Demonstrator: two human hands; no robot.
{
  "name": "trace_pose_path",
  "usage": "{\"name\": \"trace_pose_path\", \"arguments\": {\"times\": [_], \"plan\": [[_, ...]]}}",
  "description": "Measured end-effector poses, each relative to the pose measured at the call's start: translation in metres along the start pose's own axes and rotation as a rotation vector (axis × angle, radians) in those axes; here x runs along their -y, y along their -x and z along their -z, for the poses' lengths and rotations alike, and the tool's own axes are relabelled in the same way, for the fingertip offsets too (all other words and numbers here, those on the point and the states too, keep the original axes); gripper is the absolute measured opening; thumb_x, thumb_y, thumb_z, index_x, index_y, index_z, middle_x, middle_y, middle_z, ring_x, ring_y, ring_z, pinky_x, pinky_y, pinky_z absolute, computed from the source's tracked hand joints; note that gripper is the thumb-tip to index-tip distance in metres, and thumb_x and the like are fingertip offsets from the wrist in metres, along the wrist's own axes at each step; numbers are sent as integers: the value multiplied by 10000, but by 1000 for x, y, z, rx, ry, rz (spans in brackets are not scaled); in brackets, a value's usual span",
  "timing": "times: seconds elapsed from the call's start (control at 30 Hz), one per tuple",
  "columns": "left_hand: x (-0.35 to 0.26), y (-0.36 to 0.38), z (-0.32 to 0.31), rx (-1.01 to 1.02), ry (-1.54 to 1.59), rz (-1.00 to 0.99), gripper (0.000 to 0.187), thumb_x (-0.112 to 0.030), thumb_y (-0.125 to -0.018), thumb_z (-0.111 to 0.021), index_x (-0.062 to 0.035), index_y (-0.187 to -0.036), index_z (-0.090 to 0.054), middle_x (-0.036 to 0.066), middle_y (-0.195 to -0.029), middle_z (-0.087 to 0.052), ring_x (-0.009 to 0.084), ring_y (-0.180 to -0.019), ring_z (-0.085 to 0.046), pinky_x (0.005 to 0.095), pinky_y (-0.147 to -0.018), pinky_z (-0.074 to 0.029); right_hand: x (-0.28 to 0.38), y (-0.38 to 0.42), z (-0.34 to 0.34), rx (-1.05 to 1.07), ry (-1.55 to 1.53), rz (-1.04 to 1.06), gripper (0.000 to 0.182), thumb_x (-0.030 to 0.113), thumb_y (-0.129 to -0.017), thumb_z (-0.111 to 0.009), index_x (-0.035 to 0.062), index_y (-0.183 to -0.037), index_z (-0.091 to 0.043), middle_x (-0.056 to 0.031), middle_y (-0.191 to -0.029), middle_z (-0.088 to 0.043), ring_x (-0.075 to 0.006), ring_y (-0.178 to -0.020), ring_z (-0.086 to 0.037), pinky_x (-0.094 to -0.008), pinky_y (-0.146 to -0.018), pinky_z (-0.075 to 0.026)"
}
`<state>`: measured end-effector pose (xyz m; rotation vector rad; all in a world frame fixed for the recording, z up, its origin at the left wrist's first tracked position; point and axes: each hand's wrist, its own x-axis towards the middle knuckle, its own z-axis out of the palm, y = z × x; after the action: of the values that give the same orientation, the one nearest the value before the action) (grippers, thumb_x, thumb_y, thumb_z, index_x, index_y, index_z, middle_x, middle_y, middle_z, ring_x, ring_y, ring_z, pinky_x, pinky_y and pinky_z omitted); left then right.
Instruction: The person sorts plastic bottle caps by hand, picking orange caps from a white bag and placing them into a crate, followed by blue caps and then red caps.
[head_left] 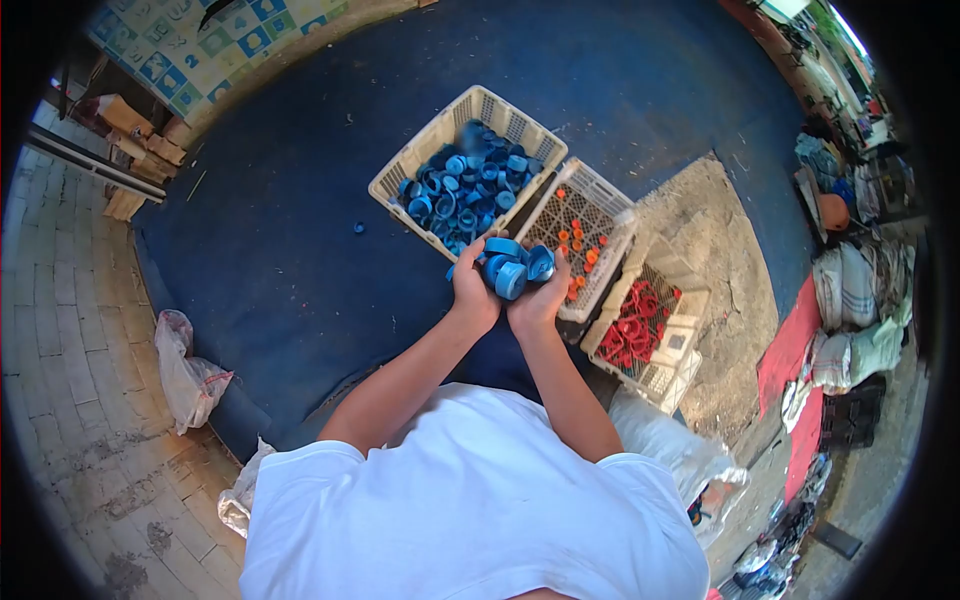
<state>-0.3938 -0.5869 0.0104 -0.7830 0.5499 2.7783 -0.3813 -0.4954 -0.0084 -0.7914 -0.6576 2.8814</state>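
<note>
Cupped side by side, my left hand (474, 288) and my right hand (541, 303) hold a small heap of blue plastic caps (510, 279) between them. The fingers curve around the outer caps. Just beyond my hands stands a cream plastic crate (398, 172) holding many more blue caps (455, 192). To its right, a second crate (612, 192) has scattered orange caps (578, 236) on its grid bottom. Nearer my right forearm, a third crate (690, 297) contains red caps and rings (637, 325).
A blue floor covering (270, 260) lies under the crates, with one loose blue cap (359, 228) at left. Plastic bags (188, 372) lie at the left edge, and a large clear bag (672, 440) is by my right side. Sacks (845, 285) line the far right.
</note>
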Motion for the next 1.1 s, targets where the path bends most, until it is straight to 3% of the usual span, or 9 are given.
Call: {"name": "trace_pose_path", "arguments": {"times": [0.2,0.37,0.63,0.77,0.8,0.9,0.93,1.03,1.1], "plan": [[-46,-95,-36,-126,-75,15,354,-330,-983,-507,-89,-1218,-613,119,-1141,-668,267,-1038,-661,423,-961,-532,-22,-107,-45,-71,8,-33,503,462,-988,-592,36,-1252,-551,-94,-1141,-596,-246,-1114,-579,-418,-1038,-451],[-73,-178,-45,-154,-144,41,371,-363,-975,-515,-80,-1188,-625,111,-1129,-678,238,-1018,-673,387,-945,-539,-41,-191,-72,-186,47,-71,425,442,-996,-555,52,-1161,-588,-84,-1053,-630,-255,-1002,-613,-410,-981,-495],[-99,-293,-36,-271,-277,79,372,-413,-981,-531,-92,-1167,-557,82,-1114,-662,221,-1066,-661,372,-948,-521,-68,-288,-105,-221,71,-90,350,439,-1031,-487,145,-1173,-612,-49,-1113,-675,-237,-1058,-660,-440,-998,-511],[-111,-342,-31,-108,-243,131,433,-438,-997,-502,-92,-1257,-501,90,-1179,-629,244,-1119,-632,425,-1022,-465,-75,-324,-116,-227,107,-70,427,494,-1038,-444,138,-1233,-575,-56,-1214,-641,-257,-1170,-619,-455,-1056,-476],[-116,-351,-33,-73,-217,157,629,-447,-1000,-494,-34,-1463,-388,129,-1342,-563,279,-1249,-561,466,-1113,-386,-76,-329,-118,-149,139,-66,618,561,-1020,-439,103,-1435,-460,-94,-1405,-539,-293,-1291,-525,-518,-1147,-365],[-127,-365,-39,-102,-199,206,806,-464,-1004,-484,-20,-1602,-176,159,-1522,-428,304,-1368,-459,479,-1190,-287,-76,-340,-126,-163,238,-108,882,641,-988,-445,89,-1621,-174,-145,-1647,-257,-359,-1487,-303,-582,-1218,-184],[-131,-367,-41,-66,-216,196,856,-474,-1007,-473,-41,-1628,-74,186,-1654,-226,359,-1501,-285,479,-1248,-174,-77,-345,-131,-194,264,-118,1035,692,-960,-451,112,-1632,81,-151,-1710,84,-398,-1567,-25,-618,-1224,-54],[-138,-376,-39,-184,-221,253,852,-480,-1000,-499,-50,-1626,-113,181,-1693,-114,368,-1560,-133,470,-1265,-109,-81,-346,-135,-211,312,-109,1060,703,-949,-462,104,-1627,91,-165,-1686,192,-400,-1561,82,-603,-1232,-43],[-144,-373,-26,-155,-234,290,877,-498,-1000,-490,-66,-1633,-63,180,-1702,-31,381,-1568,-45,486,-1268,-74,-88,-346,-129,-239,297,-87,1061,704,-950,-459,82,-1629,67,-201,-1689,138,-413,-1563,39,-591,-1236,-49]]}}
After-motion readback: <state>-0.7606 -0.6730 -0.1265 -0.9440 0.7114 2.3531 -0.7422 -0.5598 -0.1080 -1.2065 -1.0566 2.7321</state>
